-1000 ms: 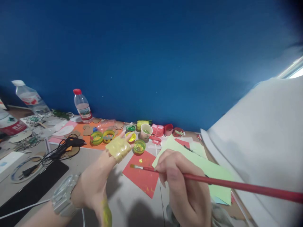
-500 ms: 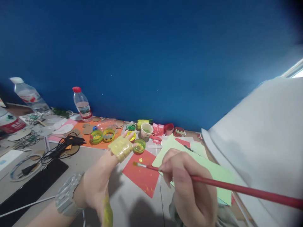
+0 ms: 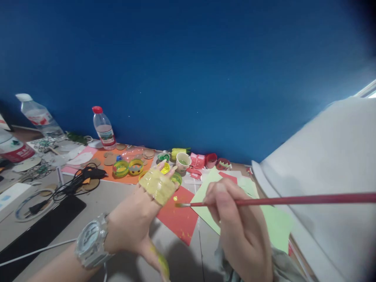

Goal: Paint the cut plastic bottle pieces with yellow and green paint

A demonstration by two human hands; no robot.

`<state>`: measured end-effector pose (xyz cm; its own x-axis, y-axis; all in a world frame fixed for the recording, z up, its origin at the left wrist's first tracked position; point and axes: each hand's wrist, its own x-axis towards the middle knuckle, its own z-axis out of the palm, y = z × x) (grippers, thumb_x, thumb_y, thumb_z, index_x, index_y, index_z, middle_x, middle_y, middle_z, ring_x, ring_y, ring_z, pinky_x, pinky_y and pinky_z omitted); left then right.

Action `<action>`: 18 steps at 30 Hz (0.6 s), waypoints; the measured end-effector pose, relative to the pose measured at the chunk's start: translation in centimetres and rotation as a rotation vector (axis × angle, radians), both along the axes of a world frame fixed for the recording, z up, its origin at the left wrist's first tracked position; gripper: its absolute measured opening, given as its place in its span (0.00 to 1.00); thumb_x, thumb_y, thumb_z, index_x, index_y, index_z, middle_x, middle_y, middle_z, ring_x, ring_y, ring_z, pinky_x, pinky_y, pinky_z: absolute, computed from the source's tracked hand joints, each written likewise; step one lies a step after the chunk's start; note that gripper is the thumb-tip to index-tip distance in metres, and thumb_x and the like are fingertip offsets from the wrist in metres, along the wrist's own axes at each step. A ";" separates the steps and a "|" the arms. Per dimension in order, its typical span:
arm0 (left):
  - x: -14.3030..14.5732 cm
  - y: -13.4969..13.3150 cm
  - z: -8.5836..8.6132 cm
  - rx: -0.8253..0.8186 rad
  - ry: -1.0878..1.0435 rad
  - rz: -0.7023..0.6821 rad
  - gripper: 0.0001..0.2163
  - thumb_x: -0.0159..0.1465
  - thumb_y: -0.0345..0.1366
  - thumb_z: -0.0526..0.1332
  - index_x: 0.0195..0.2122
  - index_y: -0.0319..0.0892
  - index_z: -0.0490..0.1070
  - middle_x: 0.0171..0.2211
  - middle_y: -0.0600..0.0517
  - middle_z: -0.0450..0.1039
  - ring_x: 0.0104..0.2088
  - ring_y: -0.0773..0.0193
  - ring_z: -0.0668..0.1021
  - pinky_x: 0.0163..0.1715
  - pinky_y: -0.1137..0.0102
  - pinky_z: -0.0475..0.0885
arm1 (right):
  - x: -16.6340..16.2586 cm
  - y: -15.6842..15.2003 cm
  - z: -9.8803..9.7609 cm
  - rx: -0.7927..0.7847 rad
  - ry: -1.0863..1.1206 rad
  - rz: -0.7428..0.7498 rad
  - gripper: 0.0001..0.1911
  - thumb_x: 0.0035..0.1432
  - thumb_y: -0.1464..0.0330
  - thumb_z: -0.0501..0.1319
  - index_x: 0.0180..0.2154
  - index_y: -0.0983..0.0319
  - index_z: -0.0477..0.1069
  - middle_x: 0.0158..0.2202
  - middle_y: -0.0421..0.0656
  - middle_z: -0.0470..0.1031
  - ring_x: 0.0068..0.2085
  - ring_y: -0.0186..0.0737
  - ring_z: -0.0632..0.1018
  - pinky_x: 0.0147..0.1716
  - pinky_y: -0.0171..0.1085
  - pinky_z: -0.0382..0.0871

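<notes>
My left hand [image 3: 129,227] has its fingers stretched through a glossy yellow-painted band [image 3: 158,186], and their tips stick out beyond it. Yellow paint smears the thumb, which stands apart. A thin red-handled paintbrush [image 3: 264,201] lies nearly level in the closed fingers of my right hand [image 3: 235,223]. Its bristles hover over or touch the red paper [image 3: 179,219], beside a small yellow paint blob; which of the two, I cannot tell. Behind my left fingertips are a pot of yellow paint [image 3: 165,169] and a yellow-green ring [image 3: 177,179], partly hidden.
A paper cup [image 3: 183,161] of greenish liquid and a pot of green paint [image 3: 163,157] stand near the blue wall. Light green paper [image 3: 273,219] lies at right. Leftward are painted rings [image 3: 120,169], a red-capped bottle [image 3: 105,131], black cables [image 3: 79,182] and a dark slab [image 3: 53,227].
My left hand has moved right and turned, showing more of its back and the yellow band. The brush tip has shifted slightly right, and the handle's rear end has risen.
</notes>
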<state>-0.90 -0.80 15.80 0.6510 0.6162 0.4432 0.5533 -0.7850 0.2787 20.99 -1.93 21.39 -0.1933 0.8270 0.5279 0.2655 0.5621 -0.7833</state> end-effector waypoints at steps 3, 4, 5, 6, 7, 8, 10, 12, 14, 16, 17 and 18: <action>0.2 0.0 0.3 0.026 0.016 0.021 0.63 0.42 0.73 0.60 0.70 0.41 0.36 0.70 0.33 0.45 0.68 0.27 0.44 0.64 0.35 0.42 | 0.2 0.1 -0.1 0.057 0.126 -0.013 0.13 0.71 0.69 0.49 0.35 0.58 0.68 0.25 0.37 0.64 0.27 0.33 0.68 0.28 0.34 0.62; 0.4 0.0 0.4 0.022 0.019 0.019 0.62 0.43 0.73 0.60 0.70 0.40 0.37 0.69 0.33 0.46 0.68 0.27 0.44 0.64 0.35 0.42 | 0.2 0.1 -0.1 0.090 0.137 0.030 0.11 0.71 0.69 0.49 0.38 0.57 0.69 0.28 0.38 0.67 0.30 0.34 0.70 0.31 0.35 0.64; 0.5 0.0 0.5 0.010 0.026 0.015 0.62 0.43 0.73 0.59 0.70 0.39 0.38 0.69 0.32 0.48 0.68 0.28 0.46 0.64 0.35 0.42 | 0.1 0.1 0.0 0.099 0.105 0.079 0.10 0.70 0.68 0.50 0.40 0.57 0.70 0.30 0.38 0.70 0.33 0.35 0.72 0.34 0.35 0.66; 0.6 0.0 0.4 -0.009 0.036 0.013 0.61 0.44 0.73 0.59 0.70 0.38 0.40 0.68 0.32 0.49 0.68 0.28 0.48 0.64 0.35 0.42 | 0.1 0.2 0.0 0.088 0.044 0.113 0.10 0.70 0.68 0.50 0.41 0.56 0.70 0.31 0.38 0.71 0.34 0.35 0.73 0.35 0.36 0.66; 0.7 -0.1 0.3 -0.033 0.048 0.013 0.60 0.44 0.73 0.58 0.69 0.37 0.42 0.68 0.32 0.50 0.68 0.28 0.49 0.64 0.36 0.42 | 0.0 0.2 0.1 0.060 -0.032 0.114 0.09 0.70 0.68 0.51 0.39 0.57 0.69 0.29 0.38 0.70 0.33 0.35 0.73 0.34 0.35 0.66; 0.7 -0.1 0.1 -0.058 0.056 0.015 0.60 0.45 0.73 0.58 0.69 0.37 0.44 0.68 0.31 0.50 0.68 0.28 0.50 0.64 0.36 0.43 | 0.1 0.2 0.2 0.031 -0.096 0.081 0.10 0.70 0.67 0.51 0.36 0.57 0.68 0.27 0.37 0.68 0.30 0.34 0.71 0.31 0.35 0.64; 0.5 -0.2 -0.7 -0.127 0.078 0.025 0.59 0.45 0.73 0.58 0.69 0.36 0.45 0.68 0.31 0.48 0.67 0.28 0.51 0.64 0.37 0.46 | 0.5 0.2 0.4 -0.003 -0.130 -0.046 0.13 0.70 0.67 0.51 0.31 0.58 0.66 0.22 0.35 0.63 0.24 0.32 0.66 0.25 0.34 0.59; 0.0 -0.3 -1.9 -0.213 0.110 0.034 0.56 0.47 0.72 0.58 0.68 0.36 0.49 0.68 0.30 0.50 0.66 0.29 0.57 0.63 0.39 0.52 | 1.3 0.2 0.6 0.019 -0.006 -0.165 0.14 0.70 0.66 0.51 0.30 0.58 0.67 0.20 0.35 0.61 0.22 0.32 0.64 0.23 0.35 0.56; -0.8 -0.5 -3.2 -0.321 0.185 0.066 0.48 0.51 0.71 0.55 0.62 0.36 0.60 0.62 0.30 0.62 0.59 0.34 0.67 0.59 0.44 0.61 | 2.1 0.2 0.8 0.057 0.174 -0.219 0.14 0.69 0.66 0.52 0.30 0.58 0.69 0.20 0.36 0.63 0.22 0.33 0.65 0.22 0.36 0.56; -1.7 -0.5 -4.4 -0.426 0.306 0.133 0.39 0.57 0.69 0.51 0.51 0.36 0.69 0.51 0.33 0.72 0.50 0.40 0.74 0.52 0.49 0.67 | 2.6 0.1 1.0 0.090 0.310 -0.244 0.14 0.68 0.66 0.54 0.29 0.58 0.72 0.21 0.38 0.66 0.23 0.35 0.67 0.21 0.37 0.55; -2.2 -0.4 -4.9 -0.456 0.359 0.178 0.36 0.60 0.67 0.48 0.45 0.36 0.71 0.45 0.35 0.74 0.45 0.43 0.75 0.49 0.52 0.69 | 2.6 0.2 1.1 0.105 0.342 -0.249 0.14 0.67 0.66 0.55 0.28 0.59 0.72 0.20 0.39 0.66 0.22 0.35 0.67 0.21 0.37 0.55; -2.7 -0.3 -5.3 -0.477 0.390 0.206 0.32 0.63 0.64 0.46 0.39 0.37 0.72 0.39 0.38 0.75 0.40 0.47 0.76 0.44 0.55 0.70 | 2.6 0.2 1.2 0.112 0.356 -0.254 0.15 0.66 0.66 0.56 0.28 0.59 0.73 0.20 0.39 0.67 0.22 0.36 0.67 0.20 0.37 0.55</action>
<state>-3.58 -1.05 10.48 0.5561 0.8165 -0.1553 0.8105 -0.4914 0.3188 23.61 -1.73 22.59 0.2183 0.7586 0.6138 0.1305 0.6007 -0.7888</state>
